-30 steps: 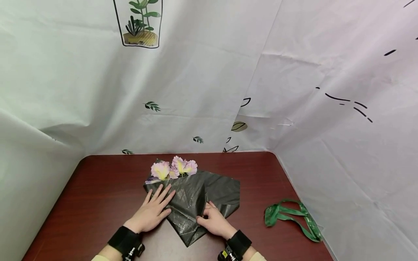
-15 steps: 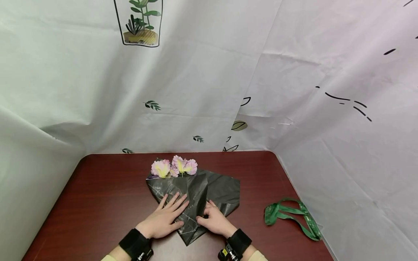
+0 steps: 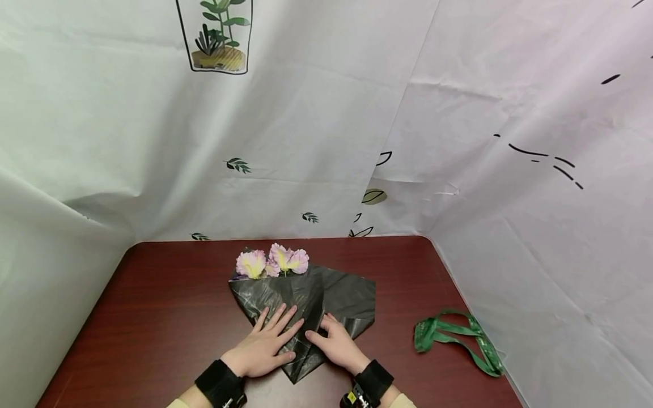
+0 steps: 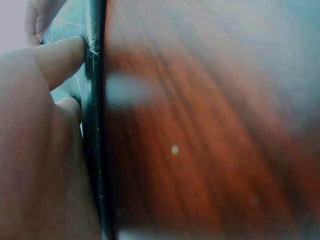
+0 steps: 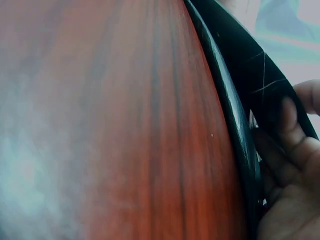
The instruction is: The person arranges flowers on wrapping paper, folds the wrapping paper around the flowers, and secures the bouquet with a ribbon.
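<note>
Pink and yellow flowers (image 3: 279,259) stick out of the upper left of a folded sheet of black wrapping paper (image 3: 352,292) on the table. My left hand (image 3: 262,345) lies on the folded-over paper with its fingers spread, near the lower point. To its right, my right hand (image 3: 339,343) pinches the flap's edge, the thumb on the outer side and fingers tucked behind. The right wrist view shows fingers on both sides of the black paper (image 5: 270,75). In the left wrist view my left hand (image 4: 40,125) is beside the paper's edge (image 4: 94,125). The flower stems are hidden.
A green ribbon (image 3: 441,334) lies in loose loops at the right of the dark red wooden table (image 3: 168,294). White cloth (image 3: 306,113) with printed plants hangs behind and on both sides. A black strap (image 3: 374,378) circles each wrist.
My left hand has slid right and down across the paper from its upper left edge, which now shows uncovered. The right hand stays at the flap, its thumb slightly straighter.
</note>
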Available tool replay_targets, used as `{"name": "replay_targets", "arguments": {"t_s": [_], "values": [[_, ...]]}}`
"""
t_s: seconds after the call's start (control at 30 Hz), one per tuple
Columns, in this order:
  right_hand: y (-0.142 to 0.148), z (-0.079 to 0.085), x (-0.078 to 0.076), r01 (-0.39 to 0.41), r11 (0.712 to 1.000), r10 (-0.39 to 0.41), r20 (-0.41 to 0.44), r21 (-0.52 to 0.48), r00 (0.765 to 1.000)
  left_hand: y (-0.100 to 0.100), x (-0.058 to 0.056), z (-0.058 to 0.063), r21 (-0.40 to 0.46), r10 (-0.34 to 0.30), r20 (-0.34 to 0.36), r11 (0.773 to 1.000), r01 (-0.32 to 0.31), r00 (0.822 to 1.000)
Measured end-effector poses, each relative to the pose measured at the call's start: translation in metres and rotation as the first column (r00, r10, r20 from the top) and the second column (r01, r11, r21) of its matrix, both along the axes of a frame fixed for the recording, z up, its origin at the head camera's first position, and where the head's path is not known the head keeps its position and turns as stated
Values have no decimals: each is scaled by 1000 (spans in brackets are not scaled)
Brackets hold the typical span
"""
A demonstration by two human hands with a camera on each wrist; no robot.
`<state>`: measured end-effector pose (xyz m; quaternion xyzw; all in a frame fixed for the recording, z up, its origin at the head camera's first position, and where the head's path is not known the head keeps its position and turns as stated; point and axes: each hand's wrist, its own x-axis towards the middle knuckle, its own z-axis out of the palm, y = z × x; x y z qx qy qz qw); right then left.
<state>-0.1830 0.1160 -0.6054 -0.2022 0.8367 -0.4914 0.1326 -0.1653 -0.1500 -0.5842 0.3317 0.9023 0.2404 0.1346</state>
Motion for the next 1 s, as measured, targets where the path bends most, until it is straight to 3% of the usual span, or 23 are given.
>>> {"name": "replay_targets", "arguments": {"t_s": [0.27, 0.43, 0.63, 0.83, 1.0], "values": [[-5, 2, 5, 186, 981, -184, 60, -46, 981, 3, 0, -2, 3, 21, -9, 1000, -21, 1000], [-6, -3, 3, 262, 962, -262, 6, -81, 965, 5, 0, -5, -15, 31, -26, 999, -31, 999], [-5, -8, 3, 286, 953, -298, -132, -97, 945, 6, -1, -6, -6, 23, -26, 1000, -23, 999], [-3, -6, 0, 294, 948, -306, -102, -118, 947, 6, -2, -4, 10, -7, -18, 1000, 7, 1000], [-1, -14, -3, 302, 947, -317, -166, -113, 934, 9, -4, -5, 6, -12, -54, 1000, 13, 998]]}}
